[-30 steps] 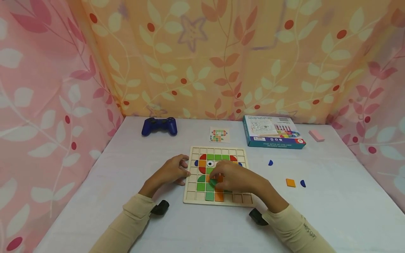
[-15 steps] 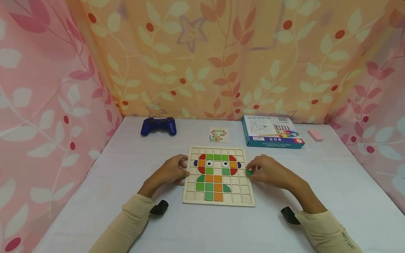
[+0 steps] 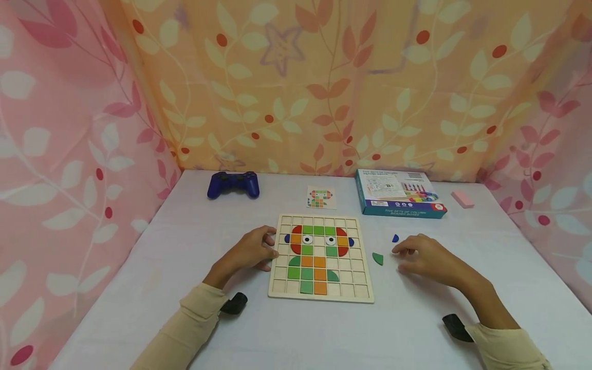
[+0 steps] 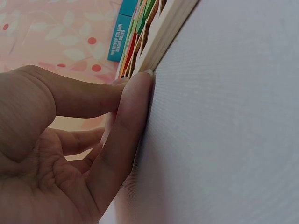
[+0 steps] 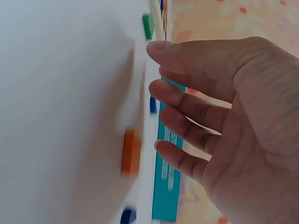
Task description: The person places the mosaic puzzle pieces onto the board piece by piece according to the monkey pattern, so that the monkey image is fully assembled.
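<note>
A wooden grid board (image 3: 349,290) lies flat on the table, with red, green, orange and blue tiles and two eye tiles set in its cells. My left hand (image 3: 253,249) holds its left edge, thumb and finger against the wooden side in the left wrist view. To the board's right, a green quarter-circle tile (image 3: 377,258) lies on the cloth. My right hand (image 3: 427,259) hovers just beyond it, fingers loosely bent and holding nothing. A small blue half-circle tile (image 3: 395,238) lies near its fingertips. The orange square tile (image 5: 131,151) shows below the fingers in the right wrist view.
A pattern card (image 3: 321,197) lies behind the board. Farther back stand a blue game controller (image 3: 233,185), a flat teal and white box (image 3: 400,192) and a pink block (image 3: 462,199). Another blue tile (image 5: 128,215) appears in the right wrist view. Patterned cloth surrounds the table.
My right hand has moved from over the board to the right, carrying the green quarter-circle tile off and letting it go on the table. The left hand has stayed at the board's edge.
</note>
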`<state>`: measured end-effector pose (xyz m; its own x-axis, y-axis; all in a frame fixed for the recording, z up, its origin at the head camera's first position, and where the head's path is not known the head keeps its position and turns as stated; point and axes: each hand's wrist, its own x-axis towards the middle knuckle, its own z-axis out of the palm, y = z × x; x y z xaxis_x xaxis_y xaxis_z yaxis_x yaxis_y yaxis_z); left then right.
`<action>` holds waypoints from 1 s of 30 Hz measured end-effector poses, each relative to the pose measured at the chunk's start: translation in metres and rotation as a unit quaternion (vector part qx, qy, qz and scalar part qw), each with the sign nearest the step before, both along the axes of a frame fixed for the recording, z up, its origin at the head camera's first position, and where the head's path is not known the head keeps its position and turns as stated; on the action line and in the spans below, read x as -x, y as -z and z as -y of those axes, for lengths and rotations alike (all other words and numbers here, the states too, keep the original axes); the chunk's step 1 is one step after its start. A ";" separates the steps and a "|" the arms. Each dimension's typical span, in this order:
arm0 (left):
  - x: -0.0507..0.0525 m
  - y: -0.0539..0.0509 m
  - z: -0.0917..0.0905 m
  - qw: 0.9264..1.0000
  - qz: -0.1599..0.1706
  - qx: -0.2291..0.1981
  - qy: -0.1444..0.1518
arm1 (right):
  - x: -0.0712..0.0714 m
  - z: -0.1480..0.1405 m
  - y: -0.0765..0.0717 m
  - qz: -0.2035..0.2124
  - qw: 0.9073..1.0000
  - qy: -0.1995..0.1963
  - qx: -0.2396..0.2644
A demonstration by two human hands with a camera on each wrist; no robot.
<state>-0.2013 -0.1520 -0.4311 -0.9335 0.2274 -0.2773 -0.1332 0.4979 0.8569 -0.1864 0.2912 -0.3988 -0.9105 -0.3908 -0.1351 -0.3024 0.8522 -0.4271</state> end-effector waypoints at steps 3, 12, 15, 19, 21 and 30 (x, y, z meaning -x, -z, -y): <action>0.000 -0.001 0.000 1.000 -0.002 0.002 0.000 | -0.004 -0.015 0.001 -0.002 1.000 0.013 -0.008; 0.000 0.000 0.001 1.000 -0.004 0.003 -0.002 | -0.011 -0.052 0.005 0.008 0.999 0.045 -0.029; -0.001 -0.001 0.001 1.000 -0.003 0.004 -0.002 | -0.013 -0.057 0.006 0.003 0.998 0.044 -0.038; -0.002 -0.002 0.001 1.000 -0.001 0.001 -0.003 | -0.014 -0.058 0.006 -0.005 0.998 0.042 -0.042; -0.002 -0.001 0.001 1.000 -0.003 0.003 -0.002 | -0.014 -0.058 0.007 -0.009 0.998 0.043 -0.039; 0.000 0.000 -0.001 1.000 -0.002 0.008 -0.002 | -0.013 -0.053 0.009 -0.014 0.999 0.043 -0.022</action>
<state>-0.2009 -0.1512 -0.4308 -0.9357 0.2188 -0.2769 -0.1316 0.5117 0.8490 -0.1736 0.3442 -0.4075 -0.9440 -0.3055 -0.1244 -0.2386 0.8928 -0.3820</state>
